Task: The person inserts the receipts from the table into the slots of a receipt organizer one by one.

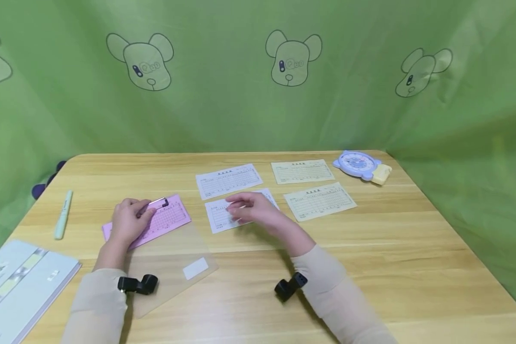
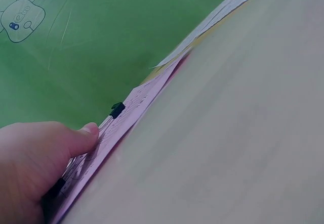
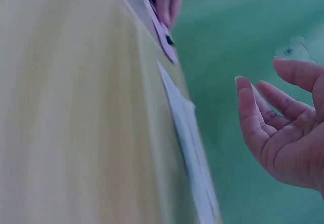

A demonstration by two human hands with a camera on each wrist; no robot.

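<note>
My left hand (image 1: 129,220) holds the metal clip (image 1: 158,203) of a translucent clipboard (image 1: 167,282), its thumb on the clip in the left wrist view. Pink printed slips (image 1: 172,217) lie at the clip end of the board, partly covered by that hand. My right hand (image 1: 258,210) is held above a white printed slip (image 1: 219,217), fingers loosely bent and nothing between them, as the right wrist view shows. Behind that slip lies another white slip (image 1: 230,181). Two pale yellow-green slips (image 1: 303,172) lie to the right.
A light blue notebook (image 1: 21,282) sits at the near left, with a mint-coloured pen or marker (image 1: 63,215) beyond it. At the back right are a blue toy-like clock (image 1: 357,163) and a small yellow block (image 1: 381,174). A green curtain (image 1: 223,110) hangs behind the wooden table (image 1: 391,258).
</note>
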